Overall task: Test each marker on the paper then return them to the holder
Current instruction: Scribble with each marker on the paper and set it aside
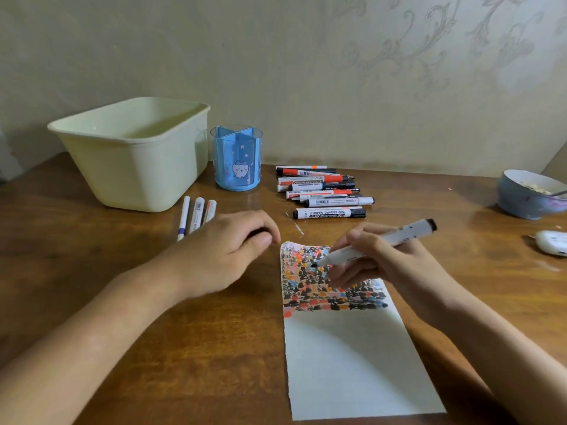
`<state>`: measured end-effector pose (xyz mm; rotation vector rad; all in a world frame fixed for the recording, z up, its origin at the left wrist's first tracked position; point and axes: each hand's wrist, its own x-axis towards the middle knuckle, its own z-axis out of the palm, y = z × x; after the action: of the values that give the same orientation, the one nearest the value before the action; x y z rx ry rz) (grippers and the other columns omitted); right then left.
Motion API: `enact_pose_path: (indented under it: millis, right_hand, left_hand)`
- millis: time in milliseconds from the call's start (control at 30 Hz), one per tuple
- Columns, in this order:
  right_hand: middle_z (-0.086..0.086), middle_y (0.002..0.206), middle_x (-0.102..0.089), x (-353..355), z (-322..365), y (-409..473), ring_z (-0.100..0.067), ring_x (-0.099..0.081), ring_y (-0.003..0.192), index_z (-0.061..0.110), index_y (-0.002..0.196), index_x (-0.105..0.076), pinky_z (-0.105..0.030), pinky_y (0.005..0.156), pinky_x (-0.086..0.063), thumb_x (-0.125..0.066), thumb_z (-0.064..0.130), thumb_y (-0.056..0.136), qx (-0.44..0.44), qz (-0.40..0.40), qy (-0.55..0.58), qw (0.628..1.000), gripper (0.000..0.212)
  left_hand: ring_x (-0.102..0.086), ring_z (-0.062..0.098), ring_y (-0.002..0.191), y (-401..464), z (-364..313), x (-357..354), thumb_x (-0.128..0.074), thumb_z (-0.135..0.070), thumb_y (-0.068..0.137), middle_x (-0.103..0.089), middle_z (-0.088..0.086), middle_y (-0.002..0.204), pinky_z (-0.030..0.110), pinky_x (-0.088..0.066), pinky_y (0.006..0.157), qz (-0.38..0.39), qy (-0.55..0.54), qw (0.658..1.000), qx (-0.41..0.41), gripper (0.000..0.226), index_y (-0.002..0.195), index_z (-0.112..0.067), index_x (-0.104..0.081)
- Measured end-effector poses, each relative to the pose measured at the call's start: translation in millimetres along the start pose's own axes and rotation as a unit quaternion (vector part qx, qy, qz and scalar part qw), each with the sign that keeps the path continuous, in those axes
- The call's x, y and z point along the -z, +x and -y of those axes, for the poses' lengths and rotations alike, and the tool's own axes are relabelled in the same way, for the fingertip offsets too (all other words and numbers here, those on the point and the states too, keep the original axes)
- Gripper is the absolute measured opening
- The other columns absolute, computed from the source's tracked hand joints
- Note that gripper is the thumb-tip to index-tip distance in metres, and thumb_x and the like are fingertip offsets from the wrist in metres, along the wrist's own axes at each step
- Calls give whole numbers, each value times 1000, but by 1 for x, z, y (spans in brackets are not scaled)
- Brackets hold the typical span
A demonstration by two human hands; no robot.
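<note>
Right hand (380,259) grasping a white marker with black tip (377,245), tip touching the coloured patches on the white paper strip (346,357), left hand (227,250) curled round a dark cap beside the paper, blue plastic divided holder (237,159) behind on the brown wooden table (153,348), pile of whiteboard markers (322,190) near it.

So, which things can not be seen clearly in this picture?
- Left hand: motion blur; its curled fingers hide whether it holds the cap.
- Bowl: cut by the right edge; contents too small to tell.
- White object: cut by the right edge.
- Pile of markers: overlapping, count unsure.
- Holder: its walls hide the inside.
</note>
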<state>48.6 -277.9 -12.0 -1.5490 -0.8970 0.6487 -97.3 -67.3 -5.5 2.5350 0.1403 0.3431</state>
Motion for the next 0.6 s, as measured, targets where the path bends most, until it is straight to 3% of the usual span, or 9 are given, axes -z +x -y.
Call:
enact_pose_path:
  millis: [133, 200, 300, 433, 600]
  right_hand:
    - [-19, 80, -74, -10, -2, -4, -32, -74, 73, -4, 95, -68, -35, 68, -61, -64, 37, 93, -12, 17, -21, 1000, 41]
    - [-17, 82, -75, -12, -6, -4, -33, -75, 77, -2, 95, -68, -36, 69, -62, -64, 31, 87, -14, 29, -23, 999, 34]
    - [-15, 88, -76, -12, -10, -2, -33, -75, 82, 8, 94, -72, -36, 69, -63, -72, 23, 82, -4, 44, -23, 999, 19]
    - [-13, 101, -74, -10, -15, 1, -31, -73, 86, 17, 95, -74, -33, 66, -62, -78, 17, 83, 42, 88, -54, 994, 13]
    - [-7, 82, -74, -16, -20, -2, -22, -71, 71, 13, 93, -73, -32, 62, -58, -78, 27, 83, 54, 51, -93, 993, 18]
  left_hand:
    - [-49, -7, 98, -1, 3, -11, -33, -30, 105, -55, -20, 102, 20, -41, 77, 65, 50, 996, 19, 21, 108, -39, -52]
    - [-49, -3, 96, -1, 5, -14, -36, -44, 103, -53, -17, 101, 23, -41, 75, 75, 89, 993, -7, 23, 120, -46, -50]
    - [-44, -1, 89, 1, 8, -18, -40, -60, 96, -44, -16, 93, 20, -36, 69, 97, 188, 977, -29, 44, 139, -57, -37]
    - [-43, 1, 89, 4, 11, -22, -43, -64, 93, -42, -16, 92, 20, -38, 70, 95, 202, 974, -22, 48, 140, -60, -36]
    - [-46, 3, 90, 3, 14, -25, -43, -65, 92, -43, -15, 90, 22, -42, 73, 67, 189, 980, -12, 46, 137, -59, -39]
